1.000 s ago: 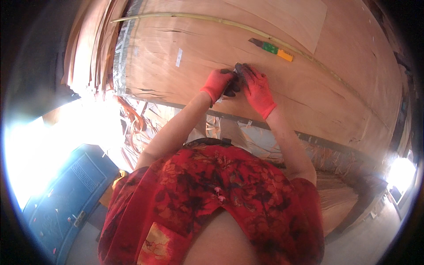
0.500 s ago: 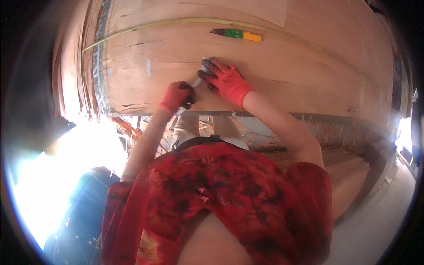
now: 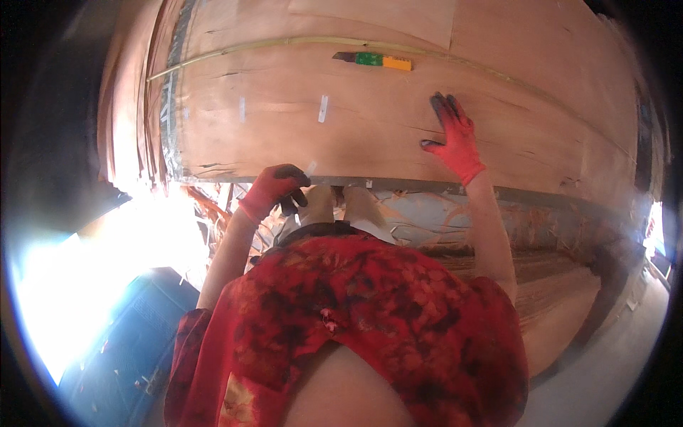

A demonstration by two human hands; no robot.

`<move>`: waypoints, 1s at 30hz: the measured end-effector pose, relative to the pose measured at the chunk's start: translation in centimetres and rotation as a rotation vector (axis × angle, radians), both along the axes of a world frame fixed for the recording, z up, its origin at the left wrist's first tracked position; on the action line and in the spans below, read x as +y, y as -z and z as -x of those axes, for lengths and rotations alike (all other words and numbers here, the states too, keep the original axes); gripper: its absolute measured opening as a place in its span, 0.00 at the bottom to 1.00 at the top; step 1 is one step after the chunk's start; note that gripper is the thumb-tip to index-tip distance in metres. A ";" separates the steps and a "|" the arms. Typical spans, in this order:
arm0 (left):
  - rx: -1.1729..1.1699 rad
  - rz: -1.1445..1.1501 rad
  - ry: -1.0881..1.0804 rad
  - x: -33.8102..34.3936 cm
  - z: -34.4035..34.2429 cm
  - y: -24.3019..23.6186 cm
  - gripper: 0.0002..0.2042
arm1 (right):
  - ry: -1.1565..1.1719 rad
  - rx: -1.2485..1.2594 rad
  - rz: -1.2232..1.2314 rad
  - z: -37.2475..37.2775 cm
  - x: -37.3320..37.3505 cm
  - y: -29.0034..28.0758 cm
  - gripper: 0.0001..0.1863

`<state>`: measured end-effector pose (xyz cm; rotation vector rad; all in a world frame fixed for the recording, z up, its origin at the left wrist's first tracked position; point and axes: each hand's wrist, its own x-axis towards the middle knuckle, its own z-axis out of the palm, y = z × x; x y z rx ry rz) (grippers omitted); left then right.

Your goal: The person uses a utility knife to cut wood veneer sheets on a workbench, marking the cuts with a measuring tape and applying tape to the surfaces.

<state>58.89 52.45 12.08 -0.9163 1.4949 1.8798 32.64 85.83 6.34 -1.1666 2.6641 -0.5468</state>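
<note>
A thin wooden veneer sheet [image 3: 384,146] lies across the stack in front of me, with cracks along its grain. My left hand [image 3: 276,191], in a red glove with blackened fingers, is at the near edge. Its fingers are closed on a whitish tape strip [image 3: 311,169], whose end shows past the fingertips; the rest is hidden. To the right, my right hand [image 3: 457,142], gloved alike, rests on the veneer with fingers stretched and nothing held. Between the hands, farther off, a short piece of tape [image 3: 324,109] is stuck to the sheet.
A utility knife [image 3: 373,60] with green and yellow handle lies beyond my hands. Behind it a long thin strip [image 3: 284,41] curves across the sheet. Another tape piece [image 3: 242,109] is at left. A blue container [image 3: 131,349] stands at lower left; veneer scraps litter the floor.
My hands have moved apart: the right one slid right and opened flat, the left drew back toward the near edge. A tape piece now shows on the veneer where the right hand was.
</note>
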 end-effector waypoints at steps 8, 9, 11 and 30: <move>0.039 -0.104 0.022 5.2 3.4 3.3 0.09 | -0.044 0.009 -0.062 2.6 4.7 3.2 0.48; 0.047 -0.107 0.003 6.2 3.4 4.0 0.09 | -0.055 0.021 -0.047 2.8 5.0 3.4 0.47; 0.081 -0.088 -0.028 7.7 4.2 4.4 0.09 | -0.093 0.037 -0.019 3.3 5.5 4.4 0.45; 0.146 -0.026 -0.624 25.6 17.7 9.1 0.15 | -0.135 -0.027 0.206 3.4 6.4 4.9 0.52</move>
